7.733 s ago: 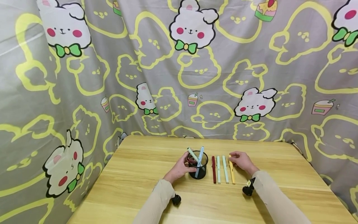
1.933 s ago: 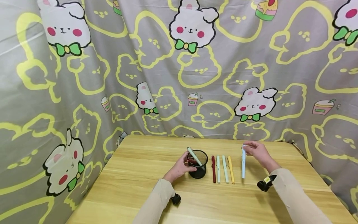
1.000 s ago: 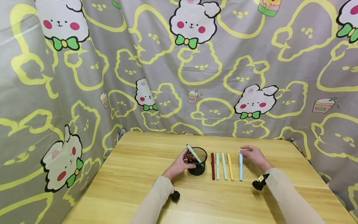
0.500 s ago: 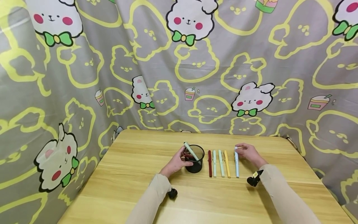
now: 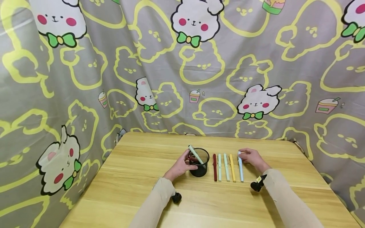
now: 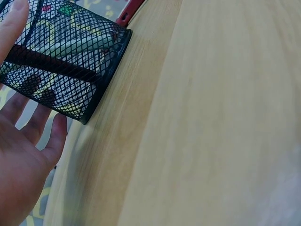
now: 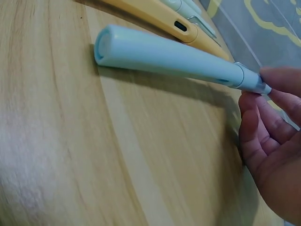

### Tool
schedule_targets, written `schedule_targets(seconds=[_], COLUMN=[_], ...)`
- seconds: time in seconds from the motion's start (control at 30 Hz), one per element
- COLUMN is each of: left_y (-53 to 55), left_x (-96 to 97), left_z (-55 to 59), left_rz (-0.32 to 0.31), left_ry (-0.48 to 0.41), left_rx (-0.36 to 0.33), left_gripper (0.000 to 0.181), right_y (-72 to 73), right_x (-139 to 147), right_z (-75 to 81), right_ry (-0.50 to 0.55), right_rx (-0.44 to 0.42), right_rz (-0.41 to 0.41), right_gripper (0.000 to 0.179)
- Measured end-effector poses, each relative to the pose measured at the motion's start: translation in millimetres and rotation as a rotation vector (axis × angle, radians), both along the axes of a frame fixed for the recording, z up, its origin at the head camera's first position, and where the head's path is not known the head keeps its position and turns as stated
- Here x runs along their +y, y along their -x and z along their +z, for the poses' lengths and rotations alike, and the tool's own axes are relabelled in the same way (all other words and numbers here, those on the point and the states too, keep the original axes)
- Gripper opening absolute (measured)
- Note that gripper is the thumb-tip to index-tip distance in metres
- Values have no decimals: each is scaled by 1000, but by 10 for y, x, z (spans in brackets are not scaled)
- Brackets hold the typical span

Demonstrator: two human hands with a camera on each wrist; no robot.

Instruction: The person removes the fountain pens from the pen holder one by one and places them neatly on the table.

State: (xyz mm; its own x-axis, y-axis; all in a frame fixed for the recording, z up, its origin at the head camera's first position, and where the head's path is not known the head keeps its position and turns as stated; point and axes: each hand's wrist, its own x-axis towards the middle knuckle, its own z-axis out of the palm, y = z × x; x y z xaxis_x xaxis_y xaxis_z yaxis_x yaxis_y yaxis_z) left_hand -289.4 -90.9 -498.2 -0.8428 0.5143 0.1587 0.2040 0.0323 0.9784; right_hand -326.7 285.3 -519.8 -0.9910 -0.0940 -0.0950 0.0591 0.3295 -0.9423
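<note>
My left hand (image 5: 180, 165) grips a black mesh pen holder (image 5: 198, 171) from its left side, thumb in front; the left wrist view shows fingers around its mesh wall (image 6: 61, 52). Inside the holder lean a light green pen (image 5: 195, 154) and something dark red (image 5: 192, 158). My right hand (image 5: 252, 157) pinches the cap end of a light blue pen (image 5: 241, 171), which lies along the table. To its left, in a row, are a yellow pen (image 5: 232, 168), two light green pens (image 5: 226, 167) and a dark red pen (image 5: 215, 167). The near ends line up roughly.
The wooden table (image 5: 137, 202) carries all of this. A grey patterned curtain (image 5: 159, 72) hangs behind the table and along its left side. Black wrist cameras (image 5: 176, 198) are strapped under both sleeves.
The light blue pen has come out of the holder to the right of the yellow pen. My right hand has lowered it and shifted it left towards the row. My left hand stays on the holder.
</note>
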Motion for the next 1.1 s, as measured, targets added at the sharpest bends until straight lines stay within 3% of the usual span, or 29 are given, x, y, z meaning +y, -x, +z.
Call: schedule_targets(seconds=[1.1], left_y=[10], left_x=[10], left_z=[-20], left_rz=[-17], left_ry=[2], left_rx=[6], left_gripper=[87], right_y=[23], right_x=[-110], right_z=[-60], right_ry=[-256], right_rx=[139], right_rz=[21], right_gripper=[37])
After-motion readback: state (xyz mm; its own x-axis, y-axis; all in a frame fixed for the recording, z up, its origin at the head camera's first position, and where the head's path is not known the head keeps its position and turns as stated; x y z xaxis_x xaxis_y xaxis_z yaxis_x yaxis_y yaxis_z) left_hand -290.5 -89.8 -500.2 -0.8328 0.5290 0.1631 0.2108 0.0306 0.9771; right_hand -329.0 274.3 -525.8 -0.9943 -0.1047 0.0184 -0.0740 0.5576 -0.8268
